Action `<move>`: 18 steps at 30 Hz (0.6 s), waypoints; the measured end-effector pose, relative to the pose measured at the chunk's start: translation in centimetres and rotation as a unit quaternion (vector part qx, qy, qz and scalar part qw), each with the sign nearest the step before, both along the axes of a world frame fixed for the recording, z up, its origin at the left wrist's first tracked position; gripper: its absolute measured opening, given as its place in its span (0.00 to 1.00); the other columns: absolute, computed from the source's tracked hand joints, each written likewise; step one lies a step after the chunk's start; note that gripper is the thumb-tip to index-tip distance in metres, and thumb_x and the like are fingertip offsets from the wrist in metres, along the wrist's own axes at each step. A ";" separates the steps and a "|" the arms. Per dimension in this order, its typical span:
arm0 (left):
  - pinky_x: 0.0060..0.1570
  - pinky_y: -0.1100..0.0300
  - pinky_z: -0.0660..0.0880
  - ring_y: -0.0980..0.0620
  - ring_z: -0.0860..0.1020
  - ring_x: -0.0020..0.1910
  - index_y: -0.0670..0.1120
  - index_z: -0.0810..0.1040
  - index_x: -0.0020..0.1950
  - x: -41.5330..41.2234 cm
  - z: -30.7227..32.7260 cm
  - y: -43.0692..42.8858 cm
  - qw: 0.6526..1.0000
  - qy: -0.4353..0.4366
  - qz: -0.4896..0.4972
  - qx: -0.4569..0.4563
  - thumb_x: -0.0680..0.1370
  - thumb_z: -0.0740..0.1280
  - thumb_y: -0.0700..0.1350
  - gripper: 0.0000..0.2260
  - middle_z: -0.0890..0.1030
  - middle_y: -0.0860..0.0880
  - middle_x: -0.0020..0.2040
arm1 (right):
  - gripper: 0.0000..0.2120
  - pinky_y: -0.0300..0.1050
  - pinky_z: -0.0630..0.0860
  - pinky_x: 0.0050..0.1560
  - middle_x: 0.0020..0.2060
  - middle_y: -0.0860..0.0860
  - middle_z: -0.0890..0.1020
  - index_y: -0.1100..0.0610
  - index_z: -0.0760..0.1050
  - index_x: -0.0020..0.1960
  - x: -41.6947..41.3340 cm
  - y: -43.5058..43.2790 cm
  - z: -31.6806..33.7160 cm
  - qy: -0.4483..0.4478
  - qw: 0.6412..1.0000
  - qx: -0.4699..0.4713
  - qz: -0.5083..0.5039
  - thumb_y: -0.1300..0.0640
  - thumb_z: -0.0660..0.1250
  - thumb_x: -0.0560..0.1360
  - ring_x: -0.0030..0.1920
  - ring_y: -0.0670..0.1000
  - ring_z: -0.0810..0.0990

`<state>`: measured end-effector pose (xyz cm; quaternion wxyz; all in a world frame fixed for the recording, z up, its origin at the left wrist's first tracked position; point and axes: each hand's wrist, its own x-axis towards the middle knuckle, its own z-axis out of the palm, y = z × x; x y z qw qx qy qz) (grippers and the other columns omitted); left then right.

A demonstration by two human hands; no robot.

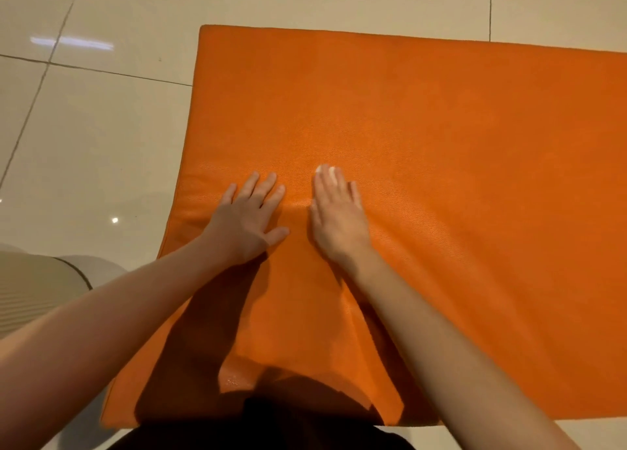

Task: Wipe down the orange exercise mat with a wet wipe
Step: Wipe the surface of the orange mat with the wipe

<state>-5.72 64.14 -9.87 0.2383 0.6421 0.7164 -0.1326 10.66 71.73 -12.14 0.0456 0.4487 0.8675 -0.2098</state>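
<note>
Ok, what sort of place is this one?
Indoors, probably a home or gym floor: glossy beige floor tiles reflecting lights, the orange mat laid flat on them, and a ribbed beige roll, maybe another mat, at the left.

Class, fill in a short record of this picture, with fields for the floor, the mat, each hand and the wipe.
floor: pale glossy tiles
mat: orange, spread on the floor
left hand: flat on the mat, fingers spread
right hand: flat on the mat, beside the left hand, not touching it
wipe: white, mostly hidden under the right hand's fingers, a little showing at the tips
</note>
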 end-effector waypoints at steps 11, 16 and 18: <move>0.76 0.46 0.42 0.47 0.39 0.79 0.50 0.45 0.81 0.0 0.1 -0.3 1.000 -0.004 0.003 0.012 0.81 0.54 0.62 0.33 0.42 0.50 0.81 | 0.27 0.50 0.36 0.76 0.79 0.52 0.42 0.57 0.41 0.80 -0.8 3.7 -0.6 -0.024 0.998 0.020 -0.046 0.53 0.46 0.85 0.79 0.52 0.39; 0.76 0.45 0.42 0.47 0.39 0.79 0.51 0.44 0.81 0.1 0.2 -0.2 1.000 0.005 0.002 0.006 0.81 0.54 0.62 0.33 0.42 0.50 0.81 | 0.25 0.48 0.34 0.75 0.79 0.50 0.48 0.54 0.47 0.80 0.2 3.4 -0.3 0.004 0.992 0.014 0.125 0.52 0.47 0.85 0.79 0.50 0.44; 0.76 0.45 0.42 0.47 0.39 0.79 0.51 0.43 0.81 0.0 0.2 -0.2 1.000 0.005 0.000 0.001 0.81 0.53 0.62 0.34 0.41 0.50 0.81 | 0.25 0.46 0.34 0.74 0.79 0.50 0.47 0.54 0.46 0.80 0.7 5.7 -0.4 -0.013 0.996 0.032 0.084 0.51 0.45 0.85 0.79 0.50 0.44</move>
